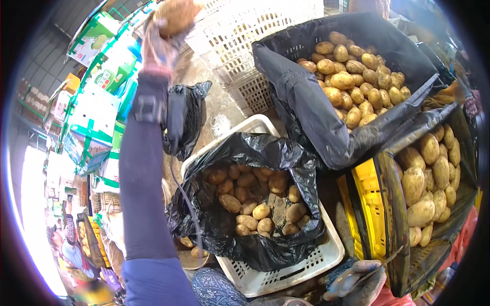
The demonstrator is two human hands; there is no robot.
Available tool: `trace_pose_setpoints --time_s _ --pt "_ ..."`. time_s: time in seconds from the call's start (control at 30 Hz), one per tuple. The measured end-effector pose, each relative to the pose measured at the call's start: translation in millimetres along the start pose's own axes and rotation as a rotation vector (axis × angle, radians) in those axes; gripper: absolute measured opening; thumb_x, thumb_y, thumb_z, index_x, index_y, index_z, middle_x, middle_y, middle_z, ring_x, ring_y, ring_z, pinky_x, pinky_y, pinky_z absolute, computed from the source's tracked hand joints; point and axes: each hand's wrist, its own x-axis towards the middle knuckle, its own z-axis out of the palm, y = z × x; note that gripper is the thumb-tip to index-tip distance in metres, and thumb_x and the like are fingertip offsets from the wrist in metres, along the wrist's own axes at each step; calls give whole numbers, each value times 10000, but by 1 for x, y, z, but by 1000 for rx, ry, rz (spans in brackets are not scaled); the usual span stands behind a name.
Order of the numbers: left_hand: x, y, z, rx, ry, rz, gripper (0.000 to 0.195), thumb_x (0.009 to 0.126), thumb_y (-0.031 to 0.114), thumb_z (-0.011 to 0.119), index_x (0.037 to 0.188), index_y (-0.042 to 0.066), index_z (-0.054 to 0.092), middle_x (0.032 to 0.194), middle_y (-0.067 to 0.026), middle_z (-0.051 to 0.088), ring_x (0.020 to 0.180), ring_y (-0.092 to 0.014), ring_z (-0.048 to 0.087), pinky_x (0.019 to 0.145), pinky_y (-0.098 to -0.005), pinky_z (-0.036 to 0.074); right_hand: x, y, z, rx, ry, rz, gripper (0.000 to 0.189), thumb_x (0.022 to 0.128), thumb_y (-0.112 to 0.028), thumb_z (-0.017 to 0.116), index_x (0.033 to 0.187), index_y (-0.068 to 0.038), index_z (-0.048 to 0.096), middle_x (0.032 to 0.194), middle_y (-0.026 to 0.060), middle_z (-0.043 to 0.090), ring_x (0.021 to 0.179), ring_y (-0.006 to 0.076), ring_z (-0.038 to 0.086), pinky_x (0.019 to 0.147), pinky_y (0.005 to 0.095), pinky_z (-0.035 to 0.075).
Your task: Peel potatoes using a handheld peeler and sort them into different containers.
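My left hand, gloved and blurred, is raised at the top left, shut on a large brown potato. A watch-like band shows over the dark sleeve below it. My right hand, in a dirty glove, is low at the right, by the yellow crate; its fingers are partly curled, and whether it holds the thin strand beside it is unclear. Before me, a black plastic bag with loose potatoes lines a white plastic crate. A flat, dirt-coloured piece lies among these potatoes.
A black-lined crate of potatoes stands upper right, a yellow crate with potatoes at right. White crates are stacked behind. A black bag lies on the floor. Cartons and another person are at left.
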Motion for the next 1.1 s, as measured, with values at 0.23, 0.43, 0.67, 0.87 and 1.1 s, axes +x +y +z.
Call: trace_pose_setpoints --time_s 0.23,0.43,0.67,0.87,1.1 --pt "146 -53 -30 1937 268 -142 493 927 401 662 1367 197 573 1300 -140 630 1149 -280 644 968 -413 526 47 0 5 -221 -79 30 674 1038 -578 382 916 38 624 633 89 607 538 178 583 510 298 475" --pt "111 -128 -81 1935 191 -190 429 923 353 668 1278 128 582 1243 -133 627 1064 -253 643 885 -376 540 64 5 -12 91 -51 158 398 1030 -309 447 939 23 646 586 132 595 486 224 541 520 379 486" --pt "-29 -110 -46 901 223 152 366 919 296 675 1175 48 592 1176 -124 624 965 -220 643 789 -333 557 55 14 -2 127 -30 -199 517 1064 -474 358 980 -11 571 500 93 505 370 198 463 360 328 445" --pt "-368 -166 75 896 -90 -655 204 914 233 726 978 39 727 943 -87 731 843 -146 656 783 -294 533 17 20 -15 39 102 -263 539 1068 -532 320 928 -50 517 448 50 435 302 160 410 291 288 420" --pt "-462 -290 102 1255 35 -1233 601 721 432 793 1065 -53 710 1103 -254 699 1096 -371 659 966 -423 516 -22 29 -50 -35 111 -303 539 1066 -527 332 903 -56 537 482 69 502 302 164 454 288 313 450"
